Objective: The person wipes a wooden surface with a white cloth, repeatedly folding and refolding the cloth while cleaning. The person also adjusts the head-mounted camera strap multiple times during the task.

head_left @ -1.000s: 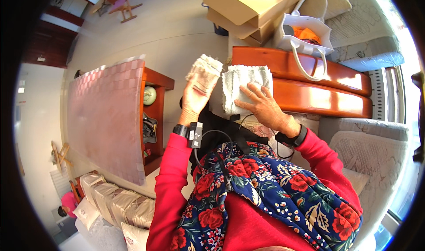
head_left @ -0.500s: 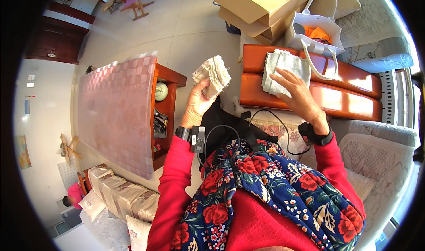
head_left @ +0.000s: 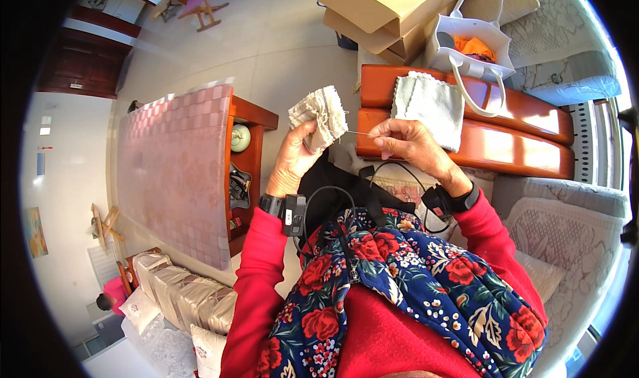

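Note:
My left hand [head_left: 297, 153] grips a folded stack of cream cloth [head_left: 321, 115] held up in front of me. A thin thread [head_left: 361, 133] runs from that stack to my right hand [head_left: 404, 139], whose fingertips pinch it just to the right. Behind my right hand a second pale folded cloth [head_left: 430, 102] lies draped over the orange-brown wooden sofa arm [head_left: 512, 145]. Both wrists wear black bands with cables.
A low wooden table [head_left: 174, 171] with a pink checked top stands to my left, with a small round pot [head_left: 240, 137] on its shelf. Cardboard boxes [head_left: 379, 5] and a white tote bag [head_left: 469, 45] sit beyond the sofa arm. Cushioned seats [head_left: 566, 231] lie at right.
My right hand left the pale cloth lying on the sofa arm and came to the cream stack, now pinching a thread. My left hand kept the stack raised.

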Demonstrator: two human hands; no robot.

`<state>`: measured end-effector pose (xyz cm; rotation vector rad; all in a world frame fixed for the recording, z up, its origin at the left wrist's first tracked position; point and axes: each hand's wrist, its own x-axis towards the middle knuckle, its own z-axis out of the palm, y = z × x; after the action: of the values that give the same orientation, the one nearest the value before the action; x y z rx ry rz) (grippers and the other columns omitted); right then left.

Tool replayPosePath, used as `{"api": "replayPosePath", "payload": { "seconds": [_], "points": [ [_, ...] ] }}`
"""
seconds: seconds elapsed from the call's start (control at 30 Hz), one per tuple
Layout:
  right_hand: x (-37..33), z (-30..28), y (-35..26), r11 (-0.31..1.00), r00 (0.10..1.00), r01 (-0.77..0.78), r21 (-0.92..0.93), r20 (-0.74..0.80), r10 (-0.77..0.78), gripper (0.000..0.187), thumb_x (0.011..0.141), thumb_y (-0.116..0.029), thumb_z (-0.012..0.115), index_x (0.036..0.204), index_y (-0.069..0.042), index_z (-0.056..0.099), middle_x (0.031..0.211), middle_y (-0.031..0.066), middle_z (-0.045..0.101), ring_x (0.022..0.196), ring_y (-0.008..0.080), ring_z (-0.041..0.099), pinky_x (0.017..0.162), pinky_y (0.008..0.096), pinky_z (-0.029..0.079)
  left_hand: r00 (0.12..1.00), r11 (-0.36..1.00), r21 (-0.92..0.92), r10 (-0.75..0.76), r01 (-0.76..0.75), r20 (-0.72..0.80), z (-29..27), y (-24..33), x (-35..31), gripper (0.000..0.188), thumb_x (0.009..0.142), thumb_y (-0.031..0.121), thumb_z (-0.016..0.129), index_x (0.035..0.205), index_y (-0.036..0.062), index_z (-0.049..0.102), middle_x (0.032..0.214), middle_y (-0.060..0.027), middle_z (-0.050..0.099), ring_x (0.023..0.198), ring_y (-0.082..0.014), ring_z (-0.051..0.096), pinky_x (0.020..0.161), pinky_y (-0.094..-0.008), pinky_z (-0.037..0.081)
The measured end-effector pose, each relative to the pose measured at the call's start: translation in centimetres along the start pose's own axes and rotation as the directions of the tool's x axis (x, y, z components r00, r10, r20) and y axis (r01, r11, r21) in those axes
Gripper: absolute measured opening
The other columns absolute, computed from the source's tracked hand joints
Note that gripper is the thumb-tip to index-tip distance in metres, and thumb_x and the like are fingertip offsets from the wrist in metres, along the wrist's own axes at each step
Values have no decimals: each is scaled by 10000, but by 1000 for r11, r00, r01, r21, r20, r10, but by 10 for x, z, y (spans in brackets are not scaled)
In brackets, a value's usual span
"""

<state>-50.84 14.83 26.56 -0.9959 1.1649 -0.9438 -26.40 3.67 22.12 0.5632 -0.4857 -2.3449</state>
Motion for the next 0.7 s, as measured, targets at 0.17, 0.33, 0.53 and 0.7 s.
{"api": "replayPosePath", "payload": {
  "seconds": [0.17,0.33,0.53,0.7],
  "points": [
    [3,-2,7,989,983,145,-33,-106,-148,210,944,-232,631,915,-26,660,741,-39,595,634,34,544,589,208,459,961,967,-219,-66,128,268,-5,-8,7,474,878,146,654,1309,21,502,1263,-148,592,1072,-245,615,739,-369,549],
    [14,8,11,993,988,117,20,-105,-114,176,952,-206,613,919,-37,651,676,-53,542,573,25,479,536,205,416,979,961,-235,-107,147,176,12,-16,2,555,925,184,602,1423,56,392,1433,-260,406,1088,-261,591,593,-328,534],
    [17,18,10,993,992,112,37,-67,-109,164,963,-182,572,1010,-47,652,663,-75,529,547,12,432,489,200,362,977,986,-7,-164,166,139,22,-26,2,456,938,295,593,1314,54,500,1196,-114,628,1032,-271,644,604,-424,609],
    [17,21,13,987,994,74,141,-85,-63,215,938,-151,586,1117,-54,656,720,-66,591,576,-1,461,501,188,366,984,983,123,-147,134,105,28,-28,3,483,949,356,573,1329,73,477,1202,-106,616,1024,-271,645,661,-454,605]
  ]
}}
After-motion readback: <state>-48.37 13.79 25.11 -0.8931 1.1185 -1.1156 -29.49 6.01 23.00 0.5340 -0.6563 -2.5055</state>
